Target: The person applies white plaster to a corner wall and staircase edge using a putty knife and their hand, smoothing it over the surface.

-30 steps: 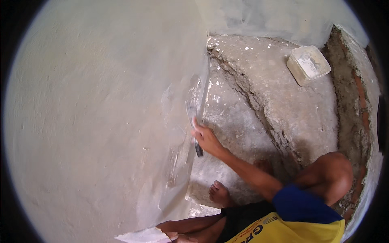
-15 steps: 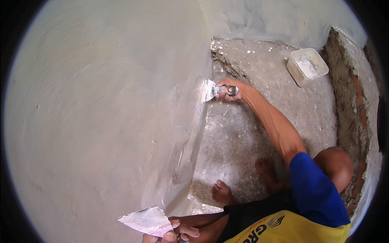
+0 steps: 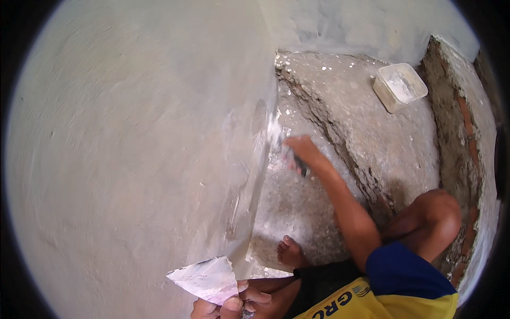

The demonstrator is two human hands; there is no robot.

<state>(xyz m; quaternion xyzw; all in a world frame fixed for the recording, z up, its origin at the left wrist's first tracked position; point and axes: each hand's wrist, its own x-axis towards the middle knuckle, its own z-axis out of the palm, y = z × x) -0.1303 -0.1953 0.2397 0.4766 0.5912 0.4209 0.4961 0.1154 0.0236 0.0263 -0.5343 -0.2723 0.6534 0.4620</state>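
Note:
In my left hand (image 3: 232,306), at the bottom, is a pointed trowel (image 3: 208,277), its triangular blade smeared with white putty and tilted out over the wall side. The fingers and thumb wrap round its base; its handle is hidden. My right hand (image 3: 304,151) is closed around the dark handle of a putty knife (image 3: 301,166), blurred by motion. The knife's whitish blade points up toward the lower edge of the grey plastered wall (image 3: 133,138), where wall and floor meet. Whether the blade touches the wall I cannot tell.
A square plastic tub (image 3: 390,97) with white paste inside stands on the rough concrete floor (image 3: 372,122) at the far right. A broken ledge (image 3: 340,130) runs across the floor. A raw edge with exposed brick (image 3: 467,119) borders the right side. My bare foot (image 3: 291,252) rests below.
My right hand with the putty knife has come down and nearer, its handle now angled downward. The trowel in my left hand has shifted right and slightly up. My right knee has moved into fuller view.

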